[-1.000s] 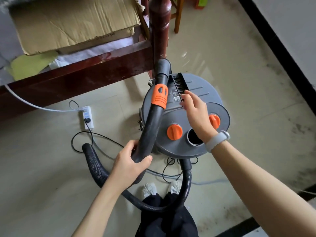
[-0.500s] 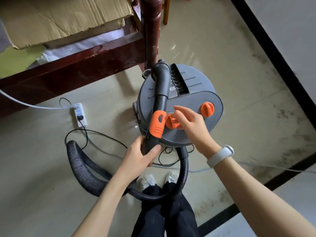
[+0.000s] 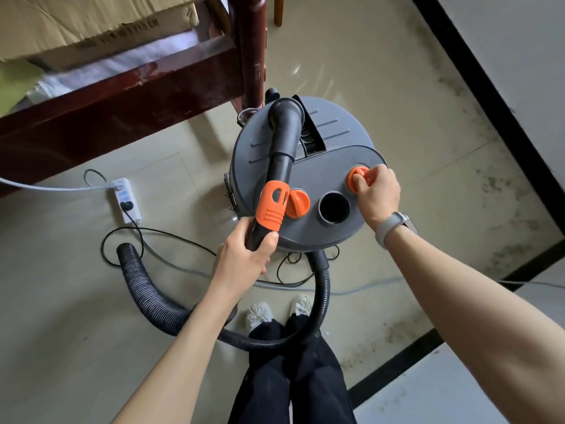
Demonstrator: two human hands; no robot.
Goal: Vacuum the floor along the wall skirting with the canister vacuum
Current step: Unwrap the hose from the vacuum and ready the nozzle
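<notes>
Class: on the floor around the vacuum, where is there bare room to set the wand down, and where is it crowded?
Free: the floor between the canister and the black skirting. Also left of the hose, below the power strip. Crowded: cords and hose by the feet.

Even, soft daylight, moderately bright, no hard shadows. Glare streaks on the glossy floor [image 3: 308, 71] just beyond the bed post [image 3: 249, 50] suggest light coming from the far side of the room. Faint soft shadow under the bed rail [image 3: 122, 117] and left of the canister vacuum [image 3: 333, 154]. Centre is sharp. Top-left cardboard [image 3: 91, 22] is smeared with motion blur. Strong wide-angle distortion: the black skirting [image 3: 489, 96] bows, and the forearms stretch at the bottom edge.
</notes>
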